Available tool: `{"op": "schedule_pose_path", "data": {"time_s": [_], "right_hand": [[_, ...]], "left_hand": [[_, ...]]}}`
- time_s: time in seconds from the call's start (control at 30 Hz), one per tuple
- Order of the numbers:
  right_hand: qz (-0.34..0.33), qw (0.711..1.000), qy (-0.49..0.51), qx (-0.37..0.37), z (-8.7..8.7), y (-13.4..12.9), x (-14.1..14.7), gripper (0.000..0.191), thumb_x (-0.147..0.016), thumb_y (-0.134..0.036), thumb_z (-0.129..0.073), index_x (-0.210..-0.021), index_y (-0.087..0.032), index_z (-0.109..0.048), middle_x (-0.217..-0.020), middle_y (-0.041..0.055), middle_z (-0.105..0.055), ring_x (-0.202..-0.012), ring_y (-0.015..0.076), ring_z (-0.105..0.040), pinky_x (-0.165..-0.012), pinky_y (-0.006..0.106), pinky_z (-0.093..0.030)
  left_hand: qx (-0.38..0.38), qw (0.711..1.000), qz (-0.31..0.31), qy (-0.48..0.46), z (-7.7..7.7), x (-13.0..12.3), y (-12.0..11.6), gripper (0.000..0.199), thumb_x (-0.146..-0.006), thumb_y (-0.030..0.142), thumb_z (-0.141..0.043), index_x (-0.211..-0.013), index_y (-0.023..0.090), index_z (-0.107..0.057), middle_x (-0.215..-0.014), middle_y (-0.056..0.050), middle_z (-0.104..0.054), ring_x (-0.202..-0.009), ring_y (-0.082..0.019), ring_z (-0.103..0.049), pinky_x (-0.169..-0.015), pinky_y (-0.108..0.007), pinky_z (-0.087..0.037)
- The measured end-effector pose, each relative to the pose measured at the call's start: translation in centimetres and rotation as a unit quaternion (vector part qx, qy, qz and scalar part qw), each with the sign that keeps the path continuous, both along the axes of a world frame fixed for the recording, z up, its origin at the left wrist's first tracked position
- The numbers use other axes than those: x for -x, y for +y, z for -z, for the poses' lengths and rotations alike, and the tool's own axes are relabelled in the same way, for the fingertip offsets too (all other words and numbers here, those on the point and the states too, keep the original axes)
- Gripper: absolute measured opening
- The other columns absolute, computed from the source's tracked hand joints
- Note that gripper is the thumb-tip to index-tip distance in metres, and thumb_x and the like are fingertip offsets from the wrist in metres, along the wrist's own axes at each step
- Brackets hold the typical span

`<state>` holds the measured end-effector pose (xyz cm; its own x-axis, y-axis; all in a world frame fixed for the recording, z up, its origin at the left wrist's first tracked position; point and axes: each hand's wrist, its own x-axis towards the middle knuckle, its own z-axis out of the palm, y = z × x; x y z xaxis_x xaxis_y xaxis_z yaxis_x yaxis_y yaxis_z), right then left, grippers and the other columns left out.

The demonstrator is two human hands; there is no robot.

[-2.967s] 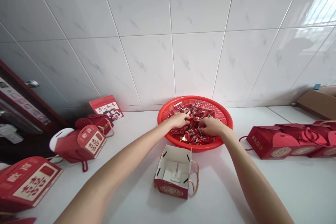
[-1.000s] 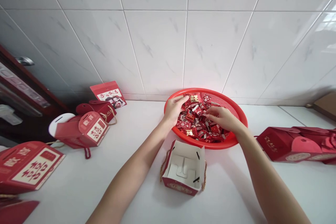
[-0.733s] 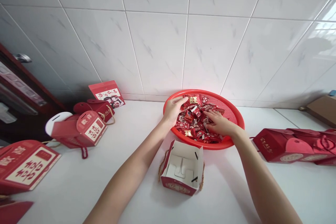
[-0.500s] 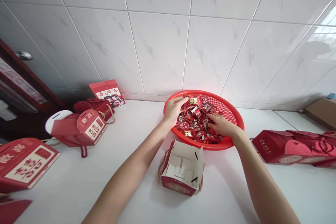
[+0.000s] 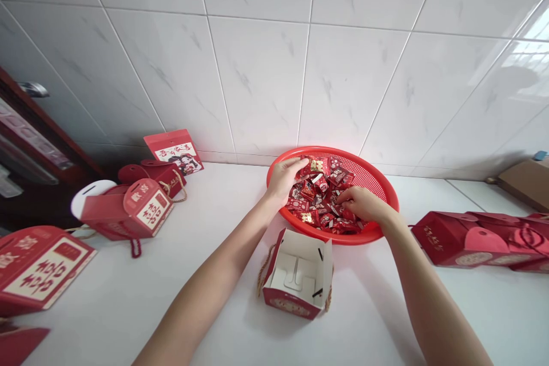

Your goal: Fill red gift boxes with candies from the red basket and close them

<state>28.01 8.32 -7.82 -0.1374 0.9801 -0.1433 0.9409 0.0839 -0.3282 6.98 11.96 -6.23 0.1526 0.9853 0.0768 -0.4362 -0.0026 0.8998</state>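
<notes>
A red oval basket (image 5: pixel 377 174) stands against the wall, filled with red wrapped sweets (image 5: pixel 319 203). My left hand (image 5: pixel 285 179) is at its left side, thumb and fingers closed on a red packet with gold lettering (image 5: pixel 317 165). On the right, my right hand (image 5: pixel 362 204) reaches into the sweets with its fingers bent together; what the fingertips hold, if anything, is hidden. In front of the basket sits an open red box (image 5: pixel 295 274) with a white inside and rope handles; nothing lies in it.
Red gift boxes (image 5: pixel 128 209) stand at the left, with a larger one (image 5: pixel 40 269) nearer. More red boxes (image 5: pixel 463 240) line the right side, a cardboard box (image 5: pixel 525 183) behind them. Tiled wall (image 5: pixel 257 80) rises behind the white counter (image 5: pixel 206 206).
My right hand's fingers have drawn together from a spread pose over the sweets. My left hand stays at the basket's left side.
</notes>
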Motion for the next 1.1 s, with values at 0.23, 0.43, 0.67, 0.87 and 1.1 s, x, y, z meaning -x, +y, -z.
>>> {"op": "schedule_pose_path", "data": {"time_s": [0.23, 0.43, 0.67, 0.87, 1.1], "right_hand": [[-0.008, 0.999, 0.047, -0.014, 0.6, 0.2, -0.2, 0.017, -0.075, -0.022, -0.063, -0.074, -0.026, -0.079, -0.081, 0.0045, -0.076, -0.085, 0.0255, -0.068, -0.079, 0.034, -0.049], [0.024, 0.991, 0.117, -0.062, 0.7, 0.2, -0.5, 0.022, -0.079, -0.032, -0.064, -0.062, -0.024, -0.075, -0.063, 0.0031, -0.070, -0.069, 0.0228, -0.066, -0.069, 0.033, -0.050], [0.063, 0.966, 0.216, -0.130, 0.0, -0.1, -0.4, 0.015, -0.074, -0.031, -0.067, -0.070, -0.023, -0.079, -0.073, 0.0043, -0.076, -0.076, 0.0257, -0.070, -0.072, 0.038, -0.055], [0.078, 0.916, 0.372, -0.132, -0.2, -0.3, -0.1, 0.007, -0.061, -0.029, -0.073, -0.063, -0.023, -0.071, -0.076, 0.0043, -0.075, -0.077, 0.0257, -0.072, -0.068, 0.037, -0.058], [0.161, 0.854, 0.452, -0.198, -0.7, -0.6, -0.5, 0.019, -0.060, -0.028, -0.074, -0.077, -0.021, -0.067, -0.079, 0.0051, -0.074, -0.080, 0.0249, -0.070, -0.077, 0.042, -0.058]], "left_hand": [[0.006, 1.000, 0.007, -0.018, 0.3, 0.1, 0.1, 0.019, -0.062, 0.027, -0.087, -0.063, 0.018, -0.071, -0.073, 0.000, -0.068, -0.083, -0.018, -0.065, -0.080, -0.033, -0.055], [0.047, 0.998, 0.017, -0.047, -0.1, 0.2, 0.1, 0.020, -0.062, 0.026, -0.088, -0.073, 0.017, -0.074, -0.076, 0.000, -0.071, -0.076, -0.015, -0.065, -0.072, -0.027, -0.056], [0.079, 0.995, 0.016, -0.060, -0.7, 0.2, 0.0, 0.015, -0.070, 0.020, -0.084, -0.079, 0.015, -0.073, -0.078, -0.001, -0.073, -0.074, -0.013, -0.067, -0.068, -0.024, -0.056], [0.071, 0.995, 0.024, -0.062, -0.6, 0.2, 0.0, 0.013, -0.073, 0.018, -0.081, -0.082, 0.015, -0.073, -0.083, -0.002, -0.074, -0.076, -0.014, -0.070, -0.070, -0.025, -0.057], [0.060, 0.996, 0.005, -0.064, -0.5, 0.2, 0.1, 0.006, -0.076, 0.018, -0.077, -0.078, 0.015, -0.072, -0.085, -0.003, -0.074, -0.078, -0.014, -0.068, -0.071, -0.024, -0.058]]}}
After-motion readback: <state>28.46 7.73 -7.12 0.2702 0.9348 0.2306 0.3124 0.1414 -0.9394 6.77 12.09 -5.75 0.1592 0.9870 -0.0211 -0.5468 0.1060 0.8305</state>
